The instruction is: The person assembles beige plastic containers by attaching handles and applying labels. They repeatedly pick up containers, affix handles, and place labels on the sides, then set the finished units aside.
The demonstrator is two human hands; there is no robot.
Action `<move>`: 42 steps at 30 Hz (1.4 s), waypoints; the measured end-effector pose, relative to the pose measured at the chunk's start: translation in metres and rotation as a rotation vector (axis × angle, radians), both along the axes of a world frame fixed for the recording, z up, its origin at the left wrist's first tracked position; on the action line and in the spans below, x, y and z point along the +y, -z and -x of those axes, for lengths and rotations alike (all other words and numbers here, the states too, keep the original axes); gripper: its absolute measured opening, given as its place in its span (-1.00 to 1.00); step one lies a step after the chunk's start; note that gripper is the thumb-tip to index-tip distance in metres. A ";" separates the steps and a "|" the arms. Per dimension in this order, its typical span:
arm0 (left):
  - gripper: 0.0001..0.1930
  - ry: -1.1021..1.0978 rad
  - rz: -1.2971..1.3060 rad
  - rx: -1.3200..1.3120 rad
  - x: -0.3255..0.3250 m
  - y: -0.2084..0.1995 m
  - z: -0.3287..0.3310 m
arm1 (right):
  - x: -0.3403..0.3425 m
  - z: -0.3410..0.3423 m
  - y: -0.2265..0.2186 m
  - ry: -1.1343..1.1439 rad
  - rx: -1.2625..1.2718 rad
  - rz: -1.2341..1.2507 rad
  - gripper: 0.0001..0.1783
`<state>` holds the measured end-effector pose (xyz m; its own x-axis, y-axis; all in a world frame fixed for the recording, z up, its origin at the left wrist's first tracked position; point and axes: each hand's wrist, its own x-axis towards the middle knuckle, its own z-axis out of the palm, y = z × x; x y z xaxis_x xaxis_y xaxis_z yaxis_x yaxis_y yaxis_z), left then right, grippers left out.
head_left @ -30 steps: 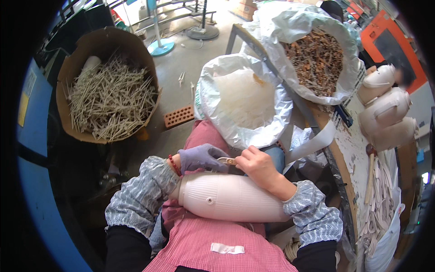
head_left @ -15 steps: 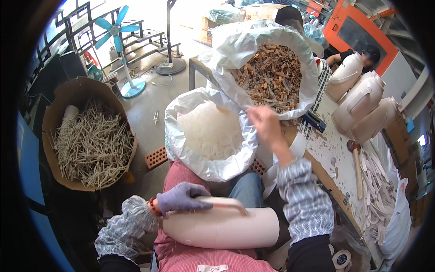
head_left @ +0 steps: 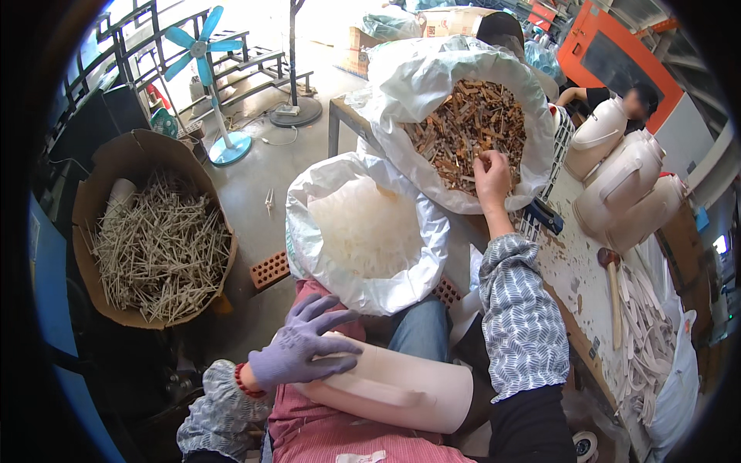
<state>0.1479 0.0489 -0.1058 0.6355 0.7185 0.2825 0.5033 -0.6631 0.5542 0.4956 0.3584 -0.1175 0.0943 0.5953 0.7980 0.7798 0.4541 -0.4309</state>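
Across my lap lies a pale pinkish plastic jug body (head_left: 432,383), its moulded handle turned toward me. My left hand (head_left: 312,346), in a purple glove, rests on its left end with the fingers spread. My bare right hand (head_left: 494,184) reaches over the white sack (head_left: 532,147) of brown strip-like pieces (head_left: 463,123). Its fingers are curled together at the pieces' near edge; whatever they pinch is too small to make out. Between the jug and that sack stands a white bag (head_left: 309,193) holding translucent whitish rings (head_left: 363,231).
At left stands a cardboard box (head_left: 85,262) of thin beige sticks. A blue fan (head_left: 198,50) is behind it. On the right-hand table (head_left: 563,262) are several jug bodies (head_left: 625,177), a mallet (head_left: 614,293) and pale strips (head_left: 644,339). Another person (head_left: 641,100) sits beyond.
My right hand has moved up and away to the sack of brown pieces. The jug has rolled, bringing its handle toward me. My left hand's fingers have come off the handle and spread.
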 end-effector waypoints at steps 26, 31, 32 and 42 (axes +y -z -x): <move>-0.19 -0.112 0.196 -0.451 -0.133 0.044 -0.002 | -0.331 0.106 -0.020 -1.308 -0.260 1.190 -0.77; -0.27 -0.094 0.156 -0.434 -0.142 0.059 0.000 | -0.338 0.115 -0.019 -1.374 -0.345 1.271 -0.75; -0.26 -0.087 0.151 -0.426 -0.141 0.059 0.001 | -0.339 0.114 -0.019 -1.376 -0.361 1.269 -0.75; -0.40 0.002 -0.072 -0.123 -0.128 0.050 0.001 | -0.345 0.107 -0.015 -1.367 -0.315 1.195 -0.68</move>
<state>0.1465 -0.0796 -0.1562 0.5942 0.6926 0.4090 0.4333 -0.7040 0.5627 0.3881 0.0137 -0.1025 -0.9350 0.3126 -0.1673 0.2800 0.3618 -0.8892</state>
